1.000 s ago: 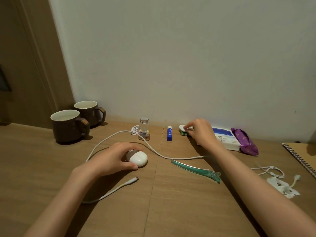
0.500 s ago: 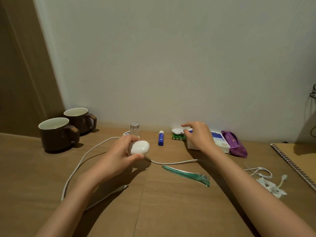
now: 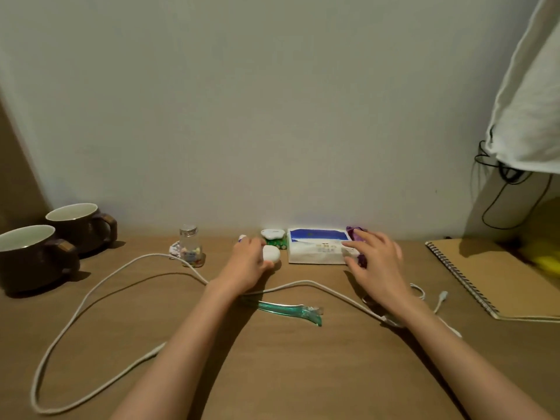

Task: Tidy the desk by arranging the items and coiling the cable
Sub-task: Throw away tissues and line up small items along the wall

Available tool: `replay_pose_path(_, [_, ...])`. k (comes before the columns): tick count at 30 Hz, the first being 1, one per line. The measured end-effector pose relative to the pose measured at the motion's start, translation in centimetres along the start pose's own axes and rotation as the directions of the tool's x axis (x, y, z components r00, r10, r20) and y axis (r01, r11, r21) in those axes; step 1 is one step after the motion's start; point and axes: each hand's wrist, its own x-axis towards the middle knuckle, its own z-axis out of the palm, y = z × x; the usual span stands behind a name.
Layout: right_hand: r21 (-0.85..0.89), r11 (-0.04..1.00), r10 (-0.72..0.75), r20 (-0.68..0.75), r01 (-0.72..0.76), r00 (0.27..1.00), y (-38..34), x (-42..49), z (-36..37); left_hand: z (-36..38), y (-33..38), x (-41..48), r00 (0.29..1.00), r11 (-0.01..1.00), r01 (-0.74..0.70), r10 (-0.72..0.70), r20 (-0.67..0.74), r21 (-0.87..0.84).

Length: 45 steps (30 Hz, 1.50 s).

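Note:
My left hand [image 3: 249, 259] holds a small white oval case [image 3: 271, 253] near the back of the desk, just in front of a green battery pack [image 3: 277, 241] with a white cloud-shaped item [image 3: 272, 232] on top. My right hand [image 3: 375, 259] hovers with spread fingers over the right end of a tissue pack [image 3: 315, 246] and a purple packet [image 3: 355, 232]. A long white cable [image 3: 100, 287] loops across the desk and runs under both forearms. A blue glue stick [image 3: 242, 237] peeks out behind my left hand.
Two brown mugs [image 3: 36, 257] stand at the left. A small glass bottle [image 3: 190, 250] sits mid-back. A teal hair clip [image 3: 288, 310] lies between my arms. A thin white earphone cable [image 3: 439, 301] and a spiral notebook [image 3: 497, 280] are at the right.
My left hand lifted the white case off the desk and carried it right and back, next to the batteries. My right hand moved from the cloud-shaped item to the tissue pack's right end.

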Motion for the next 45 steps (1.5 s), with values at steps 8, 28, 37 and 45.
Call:
replay_pose_path(8, [0.194,0.965,0.165,0.083,-0.178,0.983,1.5,0.0,0.2,1.6,0.8,1.4,1.000,0.999,0.000,0.000,0.006,-0.051])
replay_pose_path(28, [0.272,0.922,0.241,0.150,-0.274,0.959,3.0,0.3,1.5,3.0,0.3,2.0,0.989,0.990,-0.015,-0.006,-0.145,-0.142])
replay_pose_path(37, [0.261,0.928,0.231,0.155,-0.265,0.961,2.9,0.5,1.7,3.5,0.8,3.6,0.999,0.987,0.002,-0.008,-0.038,-0.162])
replay_pose_path(45, [0.265,0.926,0.236,0.147,-0.268,0.961,2.8,0.6,1.7,3.8,1.2,2.9,0.995,0.984,-0.055,0.040,-0.091,-0.168])
